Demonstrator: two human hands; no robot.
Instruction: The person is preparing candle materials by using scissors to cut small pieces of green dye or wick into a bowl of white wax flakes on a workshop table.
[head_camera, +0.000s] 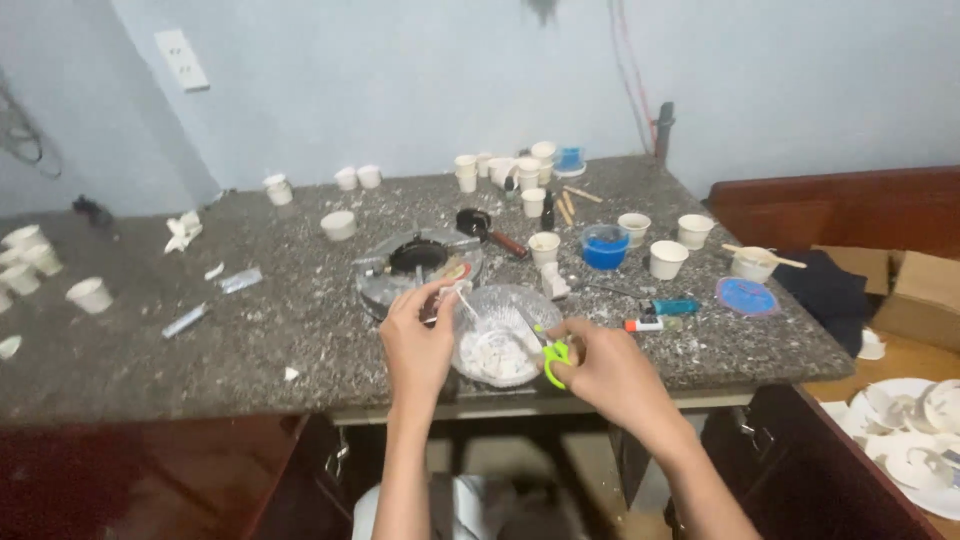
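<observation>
Far left of the bench (200, 350): several small white cups (89, 294), a few scraps and small tubes, untouched. Left hand (418, 340) sits at the left rim of the glass bowl (500, 335), fingers pinched shut on something thin and pale held over the bowl; too small to tell what it is. Bowl stands at the front edge of the bench, centre, and holds a heap of white chunks (493, 352), so a fair amount looks cut already. Just behind the bowl is a small burner (418, 262) with a dark top, a small dark pan (474, 222) beside it. Right hand (610, 370) is closed on green-handled scissors (555, 358), blades pointing into the bowl at its right rim; whether the blades are open cannot be told. Cutting looks mid-way: the piece in the left hand is not yet cut up. Right of the bowl: more white cups, a blue-filled cup (605, 247), a blue lid (746, 296), a lighter, sticks. None of the cups near the bowl look filled from it yet, as far as visible. Far right, white plates (915, 440) off the bench.
</observation>
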